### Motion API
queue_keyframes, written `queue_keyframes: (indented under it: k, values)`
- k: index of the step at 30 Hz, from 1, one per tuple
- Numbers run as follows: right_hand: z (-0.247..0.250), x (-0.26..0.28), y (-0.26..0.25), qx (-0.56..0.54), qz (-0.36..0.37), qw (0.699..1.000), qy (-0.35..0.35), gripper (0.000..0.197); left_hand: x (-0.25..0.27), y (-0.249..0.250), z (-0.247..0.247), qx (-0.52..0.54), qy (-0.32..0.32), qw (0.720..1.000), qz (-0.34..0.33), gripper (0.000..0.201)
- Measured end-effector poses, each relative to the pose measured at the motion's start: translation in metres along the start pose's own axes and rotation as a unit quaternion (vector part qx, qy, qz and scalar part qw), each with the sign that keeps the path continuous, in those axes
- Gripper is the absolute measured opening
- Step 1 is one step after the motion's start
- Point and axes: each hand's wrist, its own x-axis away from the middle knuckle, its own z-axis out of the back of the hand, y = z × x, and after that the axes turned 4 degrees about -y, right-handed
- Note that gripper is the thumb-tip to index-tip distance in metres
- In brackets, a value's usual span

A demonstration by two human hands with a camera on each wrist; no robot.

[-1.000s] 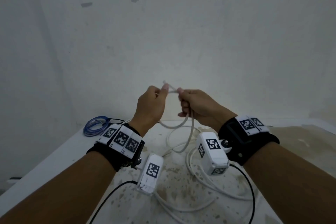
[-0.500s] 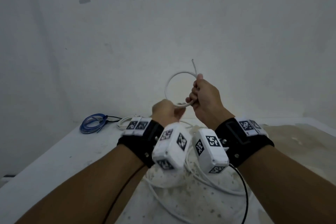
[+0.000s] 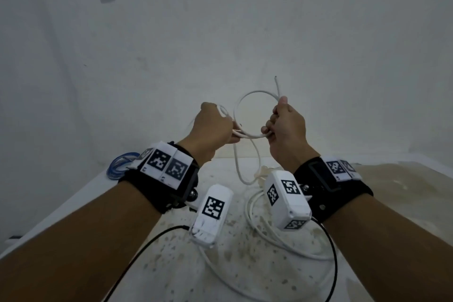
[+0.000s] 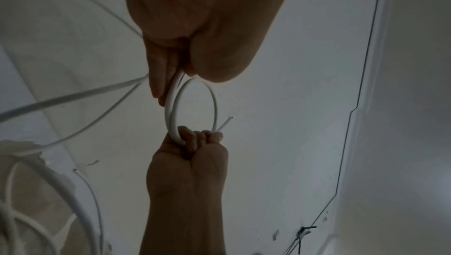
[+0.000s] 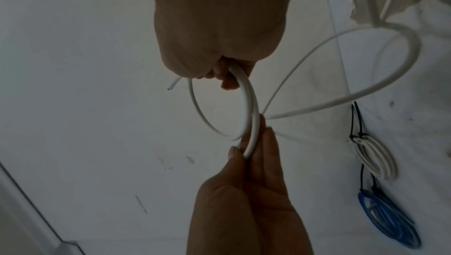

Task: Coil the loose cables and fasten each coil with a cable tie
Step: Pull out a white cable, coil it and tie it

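Above the table, both hands hold a white cable (image 3: 255, 92) bent into a small loop. My right hand (image 3: 269, 127) grips the loop's right side, where the short free end (image 3: 277, 86) sticks up past the thumb. My left hand (image 3: 232, 130) pinches the loop's left side, and the rest of the cable hangs from there to the table. In the left wrist view, two strands lie together between my left fingers (image 4: 158, 85) and the right hand (image 4: 192, 153). In the right wrist view, the same loop (image 5: 197, 110) hangs between the two hands.
Slack white cable (image 3: 252, 218) lies in curves on the stained table (image 3: 171, 265) under my wrists. At the table's far left lie a blue coil (image 3: 120, 167) and a white coil (image 5: 375, 159) bound with a black cable tie (image 5: 356, 124). A bare wall stands close behind.
A second ago both hands pinched the cable end together. The right hand then rose with a loop. The left hand has now come up and left, holding the loop's other side.
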Motion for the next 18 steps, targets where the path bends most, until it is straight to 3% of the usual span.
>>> queue_keyframes:
  k: [4, 7, 11, 14, 18]
  values:
    - [-0.012, 0.005, 0.015, 0.04, 0.03, 0.999, -0.015, 0.042, -0.007, -0.01, 0.007, 0.034, 0.026, 0.999, 0.017, 0.025]
    - [-0.017, 0.014, 0.026, 0.061, 0.018, 0.997, -0.052, 0.04, -0.01, -0.01, 0.012, 0.025, 0.047, 0.998, -0.026, 0.025]
    - [-0.011, 0.016, 0.026, 0.02, -0.05, 0.992, -0.111, 0.039, -0.014, -0.014, 0.028, -0.009, -0.03, 0.995, -0.09, 0.019]
    - [-0.005, 0.016, 0.023, 0.03, -0.054, 0.988, -0.144, 0.039, -0.017, -0.017, 0.042, -0.063, -0.088, 0.987, -0.122, 0.019]
    - [-0.011, 0.017, 0.026, 0.064, -0.047, 0.985, -0.156, 0.038, -0.02, -0.012, 0.043, -0.079, -0.07, 0.988, -0.116, 0.023]
